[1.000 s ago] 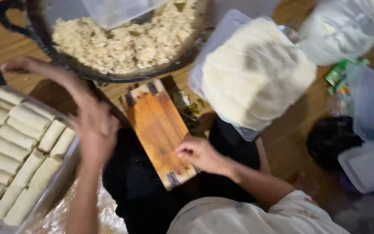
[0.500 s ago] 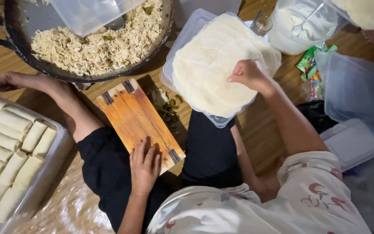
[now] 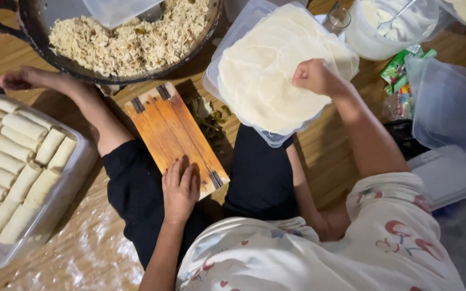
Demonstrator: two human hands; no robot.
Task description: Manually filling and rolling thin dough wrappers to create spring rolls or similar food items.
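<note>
On the floor, seated person seen from above, legs spread around the work.
Left hand [image 3: 180, 186]: flat, palm down, fingers spread on near end of wooden board [image 3: 173, 132]; grips nothing.
Right hand [image 3: 314, 76]: clenched, fingers pinched on top sheet of the wrapper stack [image 3: 265, 75], at its right edge.
Wrapper stack: thin pale round sheets, piled in a clear plastic tub [image 3: 219, 59], tub resting over the right thigh and wood floor.
Board: orange-brown, long, set diagonally betw. the legs, metal brackets at both ends, surface bare.
Pan [image 3: 82, 67]: big dark pan w/ handle at top left, full of shredded pale filling [image 3: 130, 37]; a clear lid or container [image 3: 120, 9] lies on the filling.
Tray [image 3: 68, 183]: clear rectangular, at left just beside the left leg; holds rows of finished pale rolls [image 3: 12, 156], packed touching.
Bowl [image 3: 376, 43]: top right, translucent, white paste inside w/ a spoon.
Small glass [image 3: 336, 19]: just above the tub.
Far right: empty clear containers [image 3: 451, 102], stacked lid below; green sachets [image 3: 405, 67] near the bowl.
Plastic sheet [image 3: 82, 253]: crinkled, under the tray, lower left.
</note>
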